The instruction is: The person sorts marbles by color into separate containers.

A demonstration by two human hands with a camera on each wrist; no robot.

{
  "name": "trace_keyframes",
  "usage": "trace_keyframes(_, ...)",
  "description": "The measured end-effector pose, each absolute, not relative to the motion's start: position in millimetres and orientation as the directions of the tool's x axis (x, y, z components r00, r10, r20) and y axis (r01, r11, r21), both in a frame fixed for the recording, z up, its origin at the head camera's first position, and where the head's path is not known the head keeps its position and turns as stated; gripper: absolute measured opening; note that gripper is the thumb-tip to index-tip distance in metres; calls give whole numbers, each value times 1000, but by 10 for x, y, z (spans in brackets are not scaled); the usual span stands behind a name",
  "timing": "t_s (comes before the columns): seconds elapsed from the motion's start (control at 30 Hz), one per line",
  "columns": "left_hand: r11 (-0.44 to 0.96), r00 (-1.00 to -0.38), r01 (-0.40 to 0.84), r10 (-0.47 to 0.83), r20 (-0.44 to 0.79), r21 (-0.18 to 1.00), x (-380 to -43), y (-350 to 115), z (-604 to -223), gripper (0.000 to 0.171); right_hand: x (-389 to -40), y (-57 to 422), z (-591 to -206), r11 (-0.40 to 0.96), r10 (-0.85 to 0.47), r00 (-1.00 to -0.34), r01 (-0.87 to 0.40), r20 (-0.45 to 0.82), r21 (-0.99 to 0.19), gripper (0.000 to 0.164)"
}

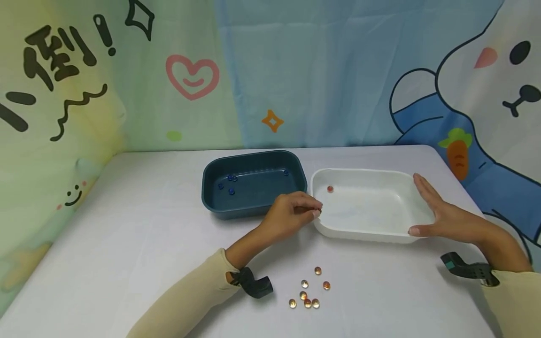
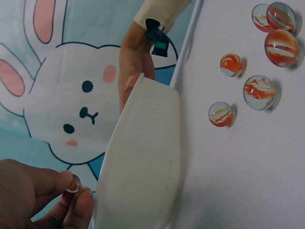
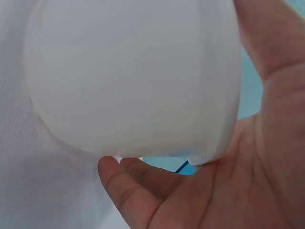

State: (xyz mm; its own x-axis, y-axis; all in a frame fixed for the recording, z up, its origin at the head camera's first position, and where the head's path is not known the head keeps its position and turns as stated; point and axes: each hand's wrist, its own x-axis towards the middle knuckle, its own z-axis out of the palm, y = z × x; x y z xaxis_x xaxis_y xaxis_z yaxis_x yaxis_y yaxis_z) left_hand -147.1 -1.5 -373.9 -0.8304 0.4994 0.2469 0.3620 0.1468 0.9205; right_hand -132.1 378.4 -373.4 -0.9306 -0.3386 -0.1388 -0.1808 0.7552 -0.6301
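My left hand (image 1: 291, 213) pinches a clear marble with an orange-red swirl (image 2: 73, 183) between thumb and fingertips, at the left rim of the white tray (image 1: 363, 234). One reddish marble (image 1: 330, 189) lies inside that tray, near its left end. My right hand (image 1: 448, 218) holds the tray's right end, thumb at the front corner and fingers along the far side. In the right wrist view, the tray's end wall (image 3: 133, 81) sits between thumb and fingers. Several orange-swirled marbles (image 1: 307, 303) lie loose on the table in front of the trays.
To the left of the white tray stands a dark blue tray (image 1: 249, 213) with several small blue marbles (image 1: 231, 191) in it. A white cloth covers the table (image 1: 139, 225). A printed curtain (image 1: 304, 70) hangs behind and along the sides.
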Motion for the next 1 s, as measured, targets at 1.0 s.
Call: trace_keyframes(1.0,279,-853,367,482,201,887,-1756,153,-3649,15,-1317,3803,-3730,752,-338,-931,-179,-137,-634,125)
